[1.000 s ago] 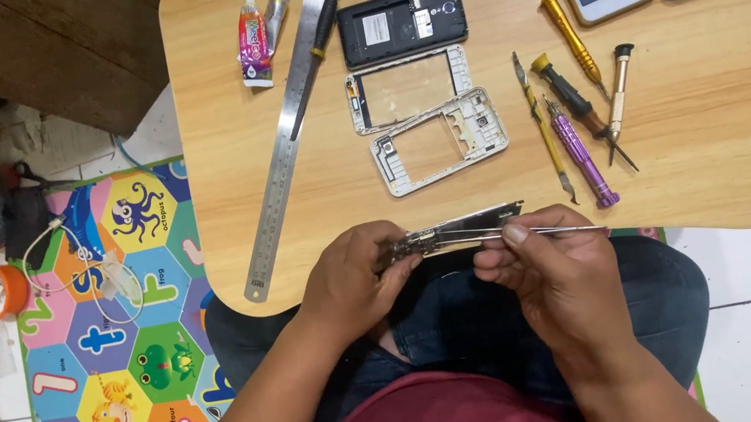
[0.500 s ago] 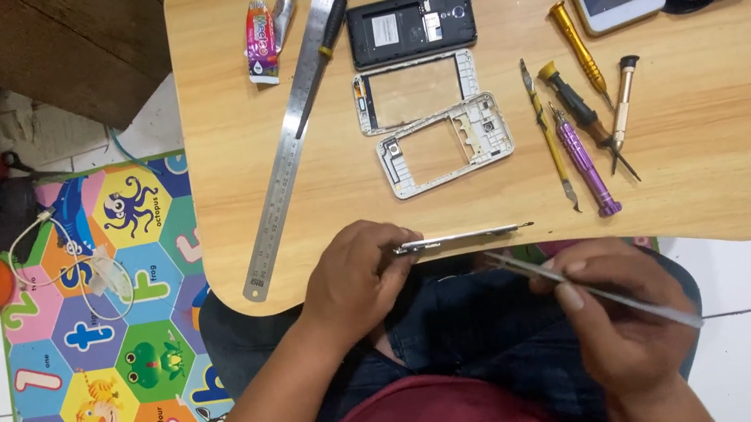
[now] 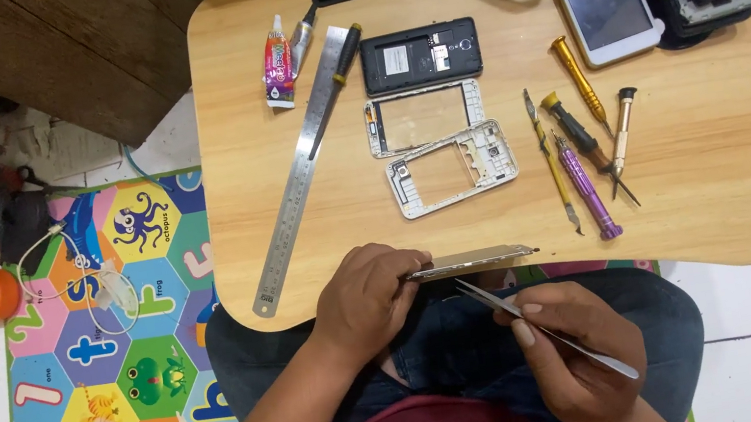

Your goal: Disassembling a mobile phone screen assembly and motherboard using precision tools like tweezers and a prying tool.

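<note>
left hand clamped on thin phone panel at table's near edge | right hand pinching tweezers just below

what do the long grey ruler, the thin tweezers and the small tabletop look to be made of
The long grey ruler looks like brushed steel: dull silver sheen, fine edge markings. The thin tweezers in the right hand seem polished metal, bright and slim. The small tabletop shows pale wood grain with a smooth finish, likely laminate or veneer; which one cannot be told.
</note>
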